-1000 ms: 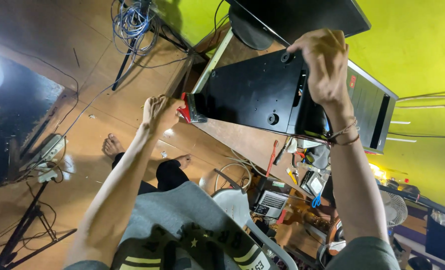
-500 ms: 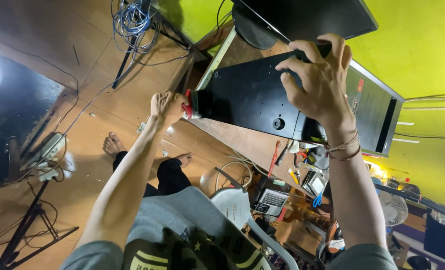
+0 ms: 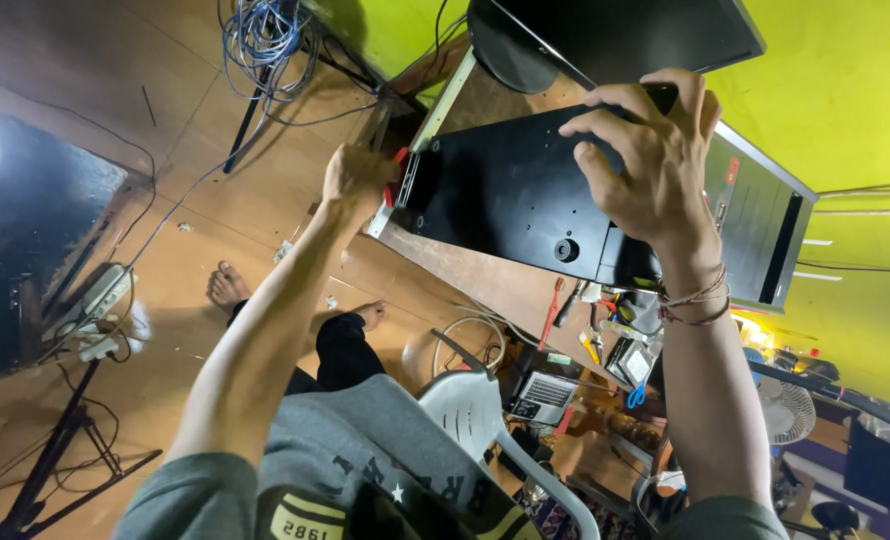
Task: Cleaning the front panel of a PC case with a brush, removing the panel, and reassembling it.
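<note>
The black computer case (image 3: pixel 525 200) lies on its side on the wooden desk (image 3: pixel 485 285), w/ the monitor (image 3: pixel 605 35) just behind. Right hand (image 3: pixel 650 165) is spread flat over the top side panel, fingers apart, not clamped; left hand (image 3: pixel 355 180) is closed on the case's end by a red part. It looks heavy, stiff, smooth metal, so best to hold at the edges & corners.

Left hand (image 3: pixel 357 178) fingertips hidden, perhaps behind computer case (image 3: pixel 525 190).
</note>
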